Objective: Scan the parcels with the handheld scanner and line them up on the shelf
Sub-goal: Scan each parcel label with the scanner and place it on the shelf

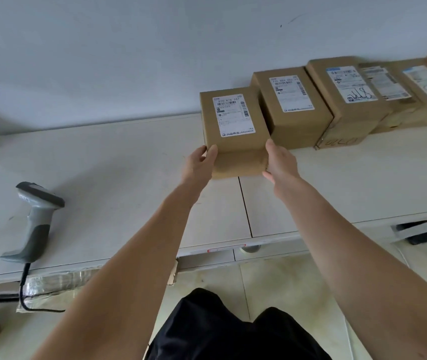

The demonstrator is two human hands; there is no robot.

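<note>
A brown cardboard parcel with a white label on top rests on the pale shelf top, at the left end of a row of parcels. My left hand grips its near left corner and my right hand grips its near right corner. Beside it on the right stand a second parcel and a third, with more parcels running off the right edge along the wall. The grey handheld scanner lies on the shelf top far to the left, its cable hanging over the front edge.
A white wall rises behind the shelf. A dark seam splits the shelf top below the held parcel. A slot with a dark object shows at the front right. Tiled floor and my dark trousers lie below.
</note>
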